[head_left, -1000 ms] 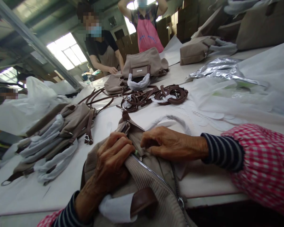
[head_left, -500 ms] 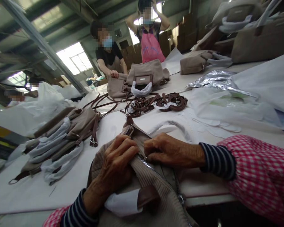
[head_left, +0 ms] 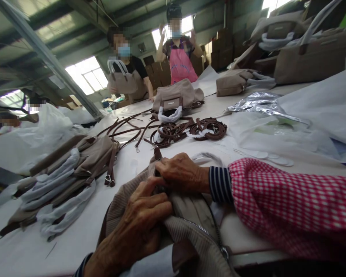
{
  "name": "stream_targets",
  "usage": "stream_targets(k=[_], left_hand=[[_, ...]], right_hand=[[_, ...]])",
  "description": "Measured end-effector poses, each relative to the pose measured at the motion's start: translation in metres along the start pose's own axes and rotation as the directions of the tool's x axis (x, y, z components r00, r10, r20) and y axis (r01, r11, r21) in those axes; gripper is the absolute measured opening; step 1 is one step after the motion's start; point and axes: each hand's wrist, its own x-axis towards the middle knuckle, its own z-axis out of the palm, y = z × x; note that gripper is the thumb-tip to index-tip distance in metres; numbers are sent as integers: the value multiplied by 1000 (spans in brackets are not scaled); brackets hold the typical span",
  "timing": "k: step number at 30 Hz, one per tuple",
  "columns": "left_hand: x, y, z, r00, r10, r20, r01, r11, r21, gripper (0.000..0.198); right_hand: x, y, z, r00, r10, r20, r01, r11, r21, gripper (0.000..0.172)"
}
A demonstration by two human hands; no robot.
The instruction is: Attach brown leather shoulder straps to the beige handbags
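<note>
A taupe ribbed handbag (head_left: 123, 196) lies in front of me with its top zip (head_left: 200, 227) open and the grey-beige lining (head_left: 190, 206) showing. My left hand (head_left: 138, 219) is closed on the bag's near edge by the opening, its fingertips partly hidden. At the far end of the opening, my right hand (head_left: 181, 173) pinches the bag's edge beside the brown end tab (head_left: 157, 153); its fingertips are also partly covered. A metal zip slider (head_left: 225, 252) sits at the near end. One handle (head_left: 152, 265), wrapped in white, shows below my left hand.
Several bags with wrapped handles (head_left: 57, 181) are piled at left. Coiled brown straps (head_left: 210, 129) lie beyond my hands, before another bag (head_left: 175, 94). Plastic sheeting (head_left: 256, 130) and more bags (head_left: 308, 57) occupy the right. Two masked people (head_left: 183, 65) stand across the table.
My right hand has moved away from me along the opening to its far end. My left hand stays on the near edge. The person at left across the table has lifted a bag.
</note>
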Motion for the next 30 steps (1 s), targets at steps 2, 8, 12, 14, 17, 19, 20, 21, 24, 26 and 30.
stream_targets(k=[2, 8, 12, 14, 17, 19, 20, 21, 24, 26, 30], left_hand=[[-1, -1, 1, 1000, -16, 9, 17, 999, -29, 23], [2, 4, -35, 987, -117, 109, 123, 991, -53, 20], [14, 4, -64, 961, -253, 111, 258, 965, -33, 26], [27, 1, -63, 928, -370, 42, 365, 926, 100, 30], [47, -5, -46, 894, -448, 18, 401, 816, 415, 15], [54, -11, -33, 901, -427, 75, 320, 771, 550, 18], [55, -15, -28, 919, -384, 87, 268, 771, 578, 25], [54, -21, -24, 942, -324, 82, 217, 781, 586, 31], [46, -46, -18, 986, -164, 27, 130, 864, 487, 43], [43, -63, -17, 986, -160, 43, 141, 945, 295, 37], [44, -78, -14, 952, -295, 81, 294, 955, 27, 26]], right_hand=[[3, 2, 7, 1000, 5, -6, -5, 1000, 4, 18], [-10, 6, 2, 994, 108, 16, -109, 994, 20, 21], [-22, 4, -12, 991, 131, -12, -131, 991, 0, 19], [-26, 3, -14, 991, 132, -22, -132, 991, 4, 18], [-30, 2, -11, 985, 171, 6, -171, 985, 7, 18], [-30, 3, -8, 983, 181, 17, -181, 983, 11, 19], [-30, 5, -6, 984, 178, 14, -178, 984, 13, 20], [-29, 6, -4, 985, 172, 4, -172, 985, 15, 21], [-27, 10, 0, 989, 144, -31, -144, 989, 20, 23], [-26, 12, 2, 990, 139, -34, -138, 990, 31, 22], [-24, 14, 3, 989, 143, -35, -140, 986, 94, 21]])
